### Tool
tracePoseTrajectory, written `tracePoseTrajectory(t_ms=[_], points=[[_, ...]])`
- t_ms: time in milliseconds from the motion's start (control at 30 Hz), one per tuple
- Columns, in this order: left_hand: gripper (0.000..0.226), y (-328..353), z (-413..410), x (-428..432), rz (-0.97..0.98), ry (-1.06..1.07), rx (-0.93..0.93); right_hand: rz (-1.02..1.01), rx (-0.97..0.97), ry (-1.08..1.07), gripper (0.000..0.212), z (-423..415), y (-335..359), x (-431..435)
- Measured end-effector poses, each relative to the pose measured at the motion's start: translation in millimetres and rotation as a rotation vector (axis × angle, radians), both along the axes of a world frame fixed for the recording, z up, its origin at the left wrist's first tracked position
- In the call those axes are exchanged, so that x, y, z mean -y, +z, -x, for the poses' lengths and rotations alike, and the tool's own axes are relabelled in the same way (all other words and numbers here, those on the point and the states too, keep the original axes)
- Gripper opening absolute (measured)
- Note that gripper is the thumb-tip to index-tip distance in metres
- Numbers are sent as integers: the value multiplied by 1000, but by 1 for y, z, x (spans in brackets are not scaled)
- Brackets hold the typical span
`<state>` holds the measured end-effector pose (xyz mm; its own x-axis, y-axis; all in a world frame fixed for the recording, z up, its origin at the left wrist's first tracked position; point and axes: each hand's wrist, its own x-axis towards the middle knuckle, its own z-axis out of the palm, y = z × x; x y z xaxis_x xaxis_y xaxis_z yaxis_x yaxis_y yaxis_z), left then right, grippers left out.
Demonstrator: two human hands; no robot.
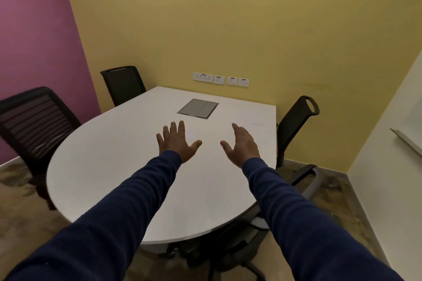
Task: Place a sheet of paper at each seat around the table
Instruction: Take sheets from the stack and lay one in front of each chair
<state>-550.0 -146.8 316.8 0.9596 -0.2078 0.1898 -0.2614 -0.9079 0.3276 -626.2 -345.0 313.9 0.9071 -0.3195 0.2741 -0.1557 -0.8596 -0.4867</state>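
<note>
A white table [109, 166] with a rounded near end fills the middle of the head view. My left hand [178, 142] hovers over its centre, fingers spread, holding nothing. My right hand [242, 146] is beside it, open with the palm turned inward, also holding nothing. A faint white sheet of paper [253, 118] lies on the table's far right part, just beyond my right hand, near the right-hand chair [294, 125]. Its edges are hard to tell against the tabletop.
Two black mesh chairs [34, 125] [123, 84] stand along the left side. Another chair [230, 244] is tucked under the near end. A grey cable hatch [198, 108] sits in the tabletop. Wall sockets [221, 79] are on the yellow wall.
</note>
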Motion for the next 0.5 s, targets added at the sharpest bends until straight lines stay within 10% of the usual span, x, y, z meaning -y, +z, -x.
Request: tracePoseTrajectory(t_ms=[500], points=[[93,-26,-140,-171,45,109,-22,-3,-50,56,74,-151,-27,-161]])
